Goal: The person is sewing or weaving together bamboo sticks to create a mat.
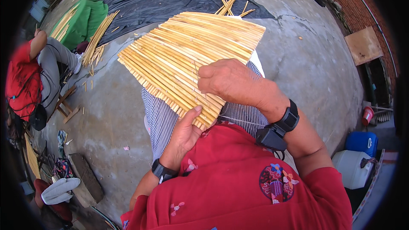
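A mat of yellow reed stalks (187, 44), laid side by side and stitched across, rests over my lap and fans out away from me. My left hand (185, 133) grips its near corner, thumb on top and the other fingers hidden beneath. Over the mat's right part, my right hand (235, 81) is closed in a pinch; a thin strand or needle shows by its fingertips, too fine to tell which. A pale thread (243, 120) runs from the mat's near edge toward my right forearm. Striped cloth (159, 119) covers my legs under the mat.
A dark plastic sheet (140, 0) bears loose stalks (228, 4). At left a person in red (27, 76) sits beside a stalk bundle (99, 38) and green cloth (91, 17). A concrete block (85, 179) lies lower left; a white jug (351, 168) and blue container (362, 142) stand right.
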A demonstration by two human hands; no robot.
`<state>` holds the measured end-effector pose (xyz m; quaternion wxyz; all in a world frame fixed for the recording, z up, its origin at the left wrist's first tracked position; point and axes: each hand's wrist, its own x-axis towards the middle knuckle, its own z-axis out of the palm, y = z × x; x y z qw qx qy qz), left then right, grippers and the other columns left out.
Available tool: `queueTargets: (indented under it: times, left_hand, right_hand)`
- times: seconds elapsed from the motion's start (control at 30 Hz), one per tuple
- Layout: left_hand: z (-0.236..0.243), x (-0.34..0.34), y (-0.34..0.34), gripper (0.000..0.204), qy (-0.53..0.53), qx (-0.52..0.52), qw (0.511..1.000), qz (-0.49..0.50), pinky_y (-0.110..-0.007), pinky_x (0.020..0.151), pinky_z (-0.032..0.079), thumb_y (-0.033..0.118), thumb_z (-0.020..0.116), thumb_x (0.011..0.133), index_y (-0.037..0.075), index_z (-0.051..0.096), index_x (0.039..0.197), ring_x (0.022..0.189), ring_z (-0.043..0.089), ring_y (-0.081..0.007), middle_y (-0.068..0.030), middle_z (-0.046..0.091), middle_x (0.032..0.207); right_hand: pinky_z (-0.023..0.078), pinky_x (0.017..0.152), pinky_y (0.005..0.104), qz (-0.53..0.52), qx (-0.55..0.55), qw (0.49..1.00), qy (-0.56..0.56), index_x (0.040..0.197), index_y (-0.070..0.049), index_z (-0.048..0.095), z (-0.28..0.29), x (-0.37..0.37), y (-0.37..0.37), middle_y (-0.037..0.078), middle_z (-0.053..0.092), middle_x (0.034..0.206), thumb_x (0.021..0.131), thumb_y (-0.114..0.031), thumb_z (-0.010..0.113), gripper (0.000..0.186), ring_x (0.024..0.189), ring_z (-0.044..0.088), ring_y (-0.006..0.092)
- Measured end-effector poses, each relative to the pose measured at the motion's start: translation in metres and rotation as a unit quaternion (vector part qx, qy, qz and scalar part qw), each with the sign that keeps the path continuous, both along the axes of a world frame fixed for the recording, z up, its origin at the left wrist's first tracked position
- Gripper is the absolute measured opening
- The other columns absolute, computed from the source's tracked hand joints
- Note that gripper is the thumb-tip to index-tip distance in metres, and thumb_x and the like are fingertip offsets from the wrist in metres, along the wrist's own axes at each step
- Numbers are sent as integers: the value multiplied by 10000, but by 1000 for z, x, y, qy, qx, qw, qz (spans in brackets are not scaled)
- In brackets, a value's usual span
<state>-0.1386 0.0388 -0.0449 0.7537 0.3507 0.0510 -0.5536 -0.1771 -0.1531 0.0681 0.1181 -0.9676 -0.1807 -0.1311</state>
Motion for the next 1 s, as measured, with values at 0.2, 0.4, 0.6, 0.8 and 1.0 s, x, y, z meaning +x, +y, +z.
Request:
queueTargets:
  times: [0.2,0.4,0.6,0.8,1.0]
  left_hand:
    - [2,0,4,514,-12,22,999,27,-441,918,537,155,566,929,-12,343,1360,1115,593,-292,-185,541,1262]
    - [11,-1,-1,482,1,18,1000,22,-396,904,544,100,581,912,-23,389,1336,1106,598,-274,-162,559,1245]
    - [9,0,1,497,-4,1,1000,25,-394,905,543,93,578,911,-23,371,1347,1112,593,-264,-160,546,1257]
    - [5,0,2,507,-26,-9,999,15,-399,934,529,148,561,929,-34,357,1356,1104,597,-264,-172,553,1251]
    - [10,0,2,446,-2,0,1000,20,-362,925,533,118,558,928,-42,407,1316,1086,604,-234,-151,566,1224]
  right_hand:
    - [516,647,317,-181,-242,900,-315,891,-101,644,94,35,-71,60,622,853,886,-192,614,96,788,636,226]
    - [489,668,369,-320,-141,900,-261,937,-92,634,98,26,-101,86,629,870,901,-231,603,147,788,619,268]
    - [522,785,373,-183,46,980,-62,998,-114,703,-10,3,-53,62,655,1052,823,-181,655,194,891,642,286]
    - [510,833,321,-8,110,989,94,1041,-107,701,-19,-30,-15,52,653,1101,738,-183,731,313,1003,606,246]
    - [516,717,326,44,28,997,61,826,-47,629,-31,-28,0,51,594,855,711,-116,648,136,846,591,229]
